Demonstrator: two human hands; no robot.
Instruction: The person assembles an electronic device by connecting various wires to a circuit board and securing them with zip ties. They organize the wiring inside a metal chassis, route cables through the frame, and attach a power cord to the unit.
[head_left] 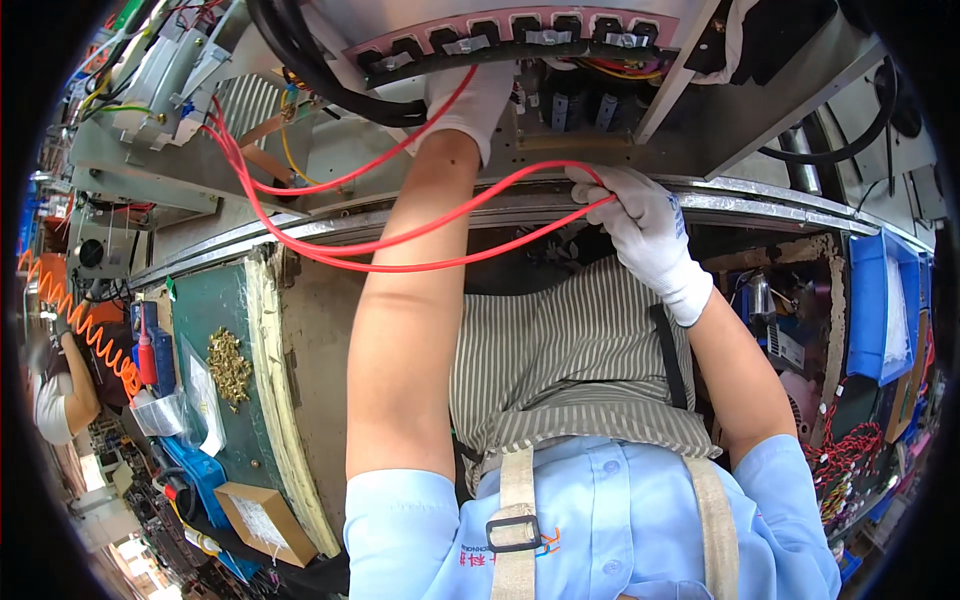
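Observation:
My right hand (645,230), in a white glove, is closed on the ends of two red cables (425,240), pinched between thumb and fingers. From there the cables loop left to a metal-cased unit (165,90) at the upper left. My left hand (470,110), also gloved, reaches into an open metal equipment chassis (600,150). Its fingers are hidden under a pink-edged circuit board (520,38) with black components. A third red cable (385,165) crosses in front of the left glove. Thick black cables (330,85) hang close to that wrist.
To the left, a green-topped bench (215,310) bears a pile of brass fasteners (229,368), a red-handled screwdriver (146,355) and a cardboard box (265,525). A blue bin (880,305) and bundled red wires (850,455) lie right. Another person's arm (75,385) shows far left.

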